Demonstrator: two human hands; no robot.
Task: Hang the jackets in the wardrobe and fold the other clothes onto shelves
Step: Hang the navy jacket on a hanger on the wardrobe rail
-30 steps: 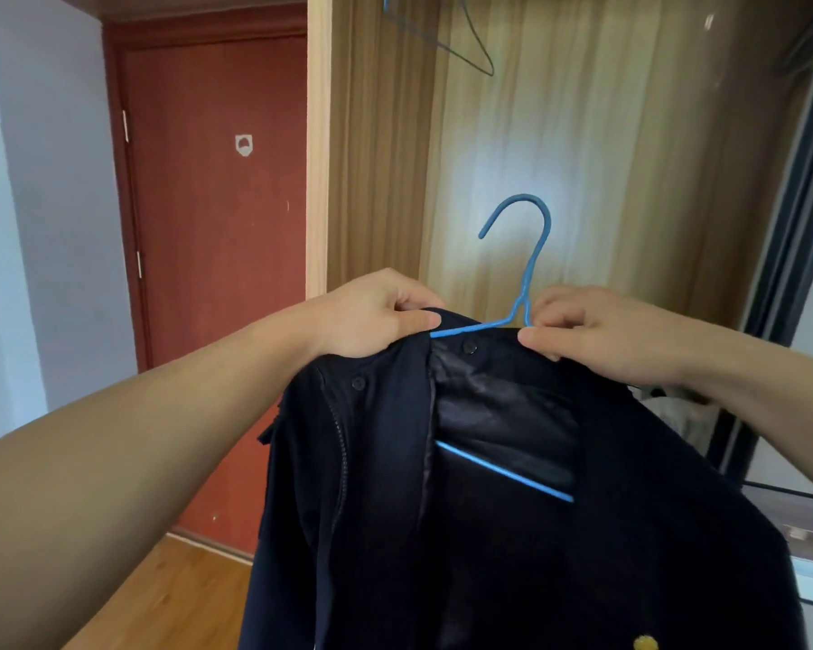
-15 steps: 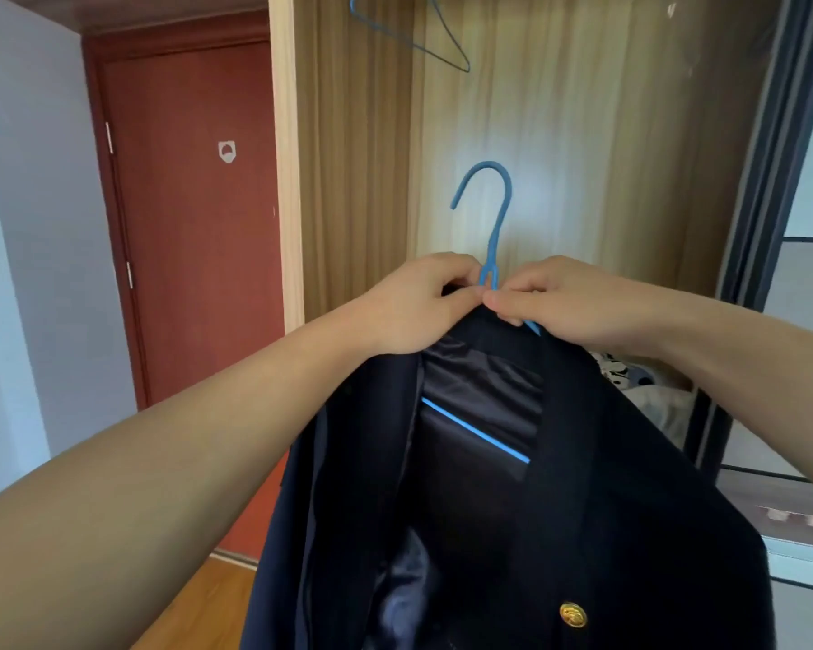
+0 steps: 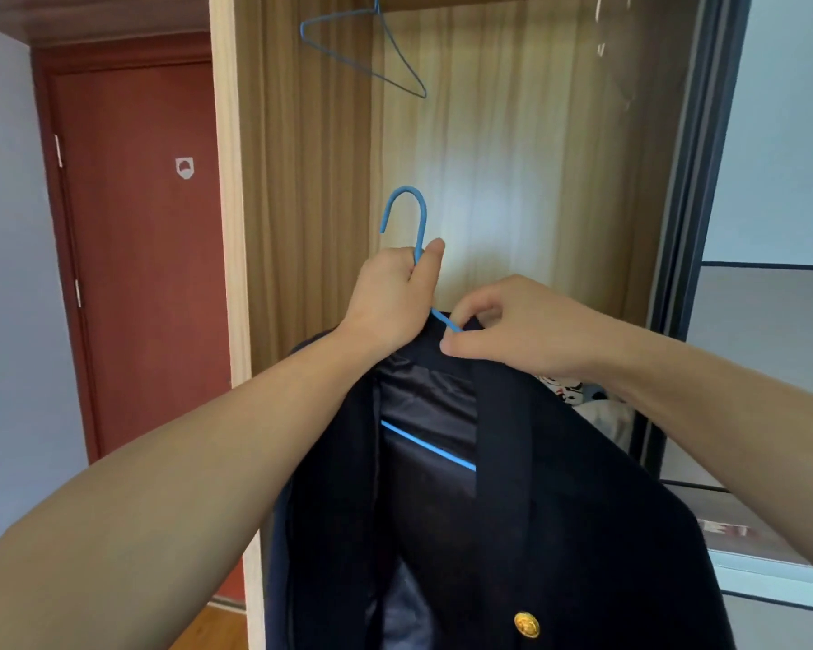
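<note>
We face an open wardrobe. A navy blazer, soft and fairly heavy, drapes on a blue wire hanger near us. Our left hand grips the hanger's thin, springy neck, the best hold. Our right hand pinches the collar.
</note>
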